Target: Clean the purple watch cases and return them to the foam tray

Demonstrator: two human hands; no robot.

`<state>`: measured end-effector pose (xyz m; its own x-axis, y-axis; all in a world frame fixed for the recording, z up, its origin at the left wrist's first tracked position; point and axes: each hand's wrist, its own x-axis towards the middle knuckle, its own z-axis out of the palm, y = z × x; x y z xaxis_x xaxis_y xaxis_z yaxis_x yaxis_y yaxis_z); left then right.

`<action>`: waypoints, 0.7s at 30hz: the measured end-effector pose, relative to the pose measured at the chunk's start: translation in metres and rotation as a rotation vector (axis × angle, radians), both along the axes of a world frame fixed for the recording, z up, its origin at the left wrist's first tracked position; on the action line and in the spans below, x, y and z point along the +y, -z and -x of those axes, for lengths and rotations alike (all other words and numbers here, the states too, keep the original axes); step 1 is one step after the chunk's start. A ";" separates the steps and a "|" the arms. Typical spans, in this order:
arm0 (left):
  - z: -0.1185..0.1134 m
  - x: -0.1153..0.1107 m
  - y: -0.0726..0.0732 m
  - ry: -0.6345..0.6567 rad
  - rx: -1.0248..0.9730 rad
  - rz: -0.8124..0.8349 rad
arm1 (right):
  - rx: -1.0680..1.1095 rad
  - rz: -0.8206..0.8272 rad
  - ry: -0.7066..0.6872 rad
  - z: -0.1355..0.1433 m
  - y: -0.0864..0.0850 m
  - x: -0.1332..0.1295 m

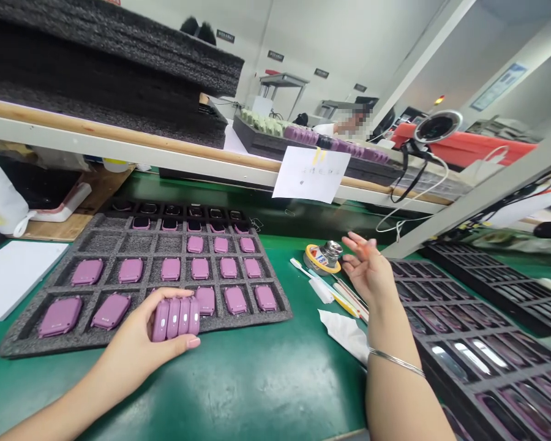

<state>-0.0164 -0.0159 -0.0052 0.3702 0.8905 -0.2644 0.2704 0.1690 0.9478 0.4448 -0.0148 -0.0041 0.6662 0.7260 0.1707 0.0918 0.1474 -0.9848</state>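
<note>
In the head view, my left hand (153, 331) is wrapped round a row of several purple watch cases (177, 318) pressed side by side. They are held just over the front edge of a grey foam tray (147, 244), whose compartments hold more purple watch cases (200, 268). Some compartments of that tray hold none. My right hand (367, 263) is raised on the right, palm turned up and fingers loosely apart, with nothing visible in it. Close to its fingertips stands a small metal dispenser can (331, 250) in a yellow-rimmed holder (320, 263).
Toothbrushes (346, 303) and a crumpled white tissue (344, 334) lie beside my right forearm. At the right are foam trays of dark glossy parts (468, 358). A shelf (239, 160) with a hanging paper note (310, 174) crosses above. A white board (18, 275) lies far left.
</note>
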 end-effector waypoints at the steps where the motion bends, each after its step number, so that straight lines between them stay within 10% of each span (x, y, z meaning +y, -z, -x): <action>1: 0.000 0.000 -0.001 -0.004 0.001 0.000 | 0.009 -0.010 0.028 -0.004 0.002 0.001; 21: -0.003 -0.003 -0.008 0.005 -0.020 -0.010 | -0.414 0.168 0.248 0.000 0.015 0.017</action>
